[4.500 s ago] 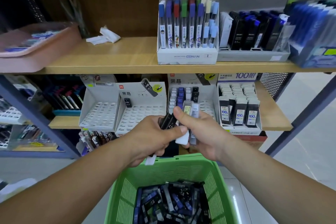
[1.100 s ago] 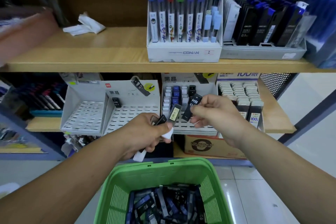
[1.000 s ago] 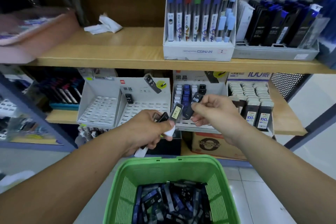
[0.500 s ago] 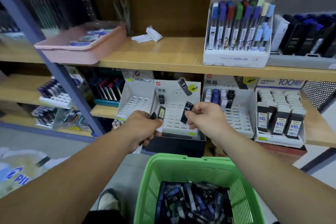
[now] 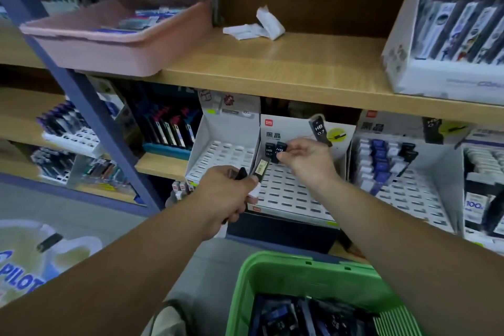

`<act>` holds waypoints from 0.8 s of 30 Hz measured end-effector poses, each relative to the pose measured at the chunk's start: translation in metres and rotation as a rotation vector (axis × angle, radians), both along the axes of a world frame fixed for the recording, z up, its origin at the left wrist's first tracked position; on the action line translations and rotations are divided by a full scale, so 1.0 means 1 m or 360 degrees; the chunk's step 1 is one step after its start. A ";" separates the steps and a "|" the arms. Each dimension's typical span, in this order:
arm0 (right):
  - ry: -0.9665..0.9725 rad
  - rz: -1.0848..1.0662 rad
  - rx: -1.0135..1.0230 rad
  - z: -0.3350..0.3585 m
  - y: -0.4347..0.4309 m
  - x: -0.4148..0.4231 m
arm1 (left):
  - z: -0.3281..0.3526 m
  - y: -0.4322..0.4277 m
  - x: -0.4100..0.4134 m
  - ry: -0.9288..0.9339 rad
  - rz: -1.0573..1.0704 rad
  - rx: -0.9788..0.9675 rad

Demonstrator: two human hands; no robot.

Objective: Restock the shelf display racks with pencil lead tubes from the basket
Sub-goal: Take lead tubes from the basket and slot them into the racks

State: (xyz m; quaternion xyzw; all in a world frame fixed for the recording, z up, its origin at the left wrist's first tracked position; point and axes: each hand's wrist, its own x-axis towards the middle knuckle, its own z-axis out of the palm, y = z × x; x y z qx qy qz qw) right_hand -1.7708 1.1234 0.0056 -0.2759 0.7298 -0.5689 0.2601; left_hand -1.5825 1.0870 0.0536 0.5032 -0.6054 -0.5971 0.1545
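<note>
Nearest, below both wrists, the green basket (image 5: 308, 263) holds a loose heap of pencil lead tubes (image 5: 300, 316). Ahead of it the left hand (image 5: 226, 194) is curled round a small bundle of tubes (image 5: 261, 170), whose tops fan out just past the thumb. Further on and to the right, the right hand (image 5: 306, 161) pinches one black HB tube (image 5: 280, 150) between thumb and fingertips at the top row of the white slotted rack (image 5: 294, 196).

The likeliest slip, I judge, is that this tube goes in crooked or nudges the seated tube (image 5: 269, 149) just beside it, since the two look close to touching. Motion blur hides whether the tube's foot has met a slot. The fanned bundle could also shed a tube, and the left hand hangs near the basket's left edge, so a dropped tube may fall to the floor.

The held tube sticks out on the left of the right hand's fingertips. Empty slots lie below the palm and wrist.

Beyond and above the hands, a pink tray (image 5: 117, 43) sits on the upper shelf.
</note>
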 end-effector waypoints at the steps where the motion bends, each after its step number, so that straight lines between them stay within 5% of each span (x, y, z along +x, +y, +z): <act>1: 0.0014 0.0004 -0.0018 -0.005 -0.002 -0.001 | -0.002 -0.002 0.000 0.0007 0.0020 0.0011; 9: 0.0163 0.0096 -0.0025 -0.020 -0.015 -0.012 | -0.024 0.000 0.012 -0.0002 0.0041 0.0074; 24: 0.0615 0.0226 0.0244 -0.026 -0.033 -0.017 | -0.007 -0.006 0.024 0.0429 0.0068 0.0166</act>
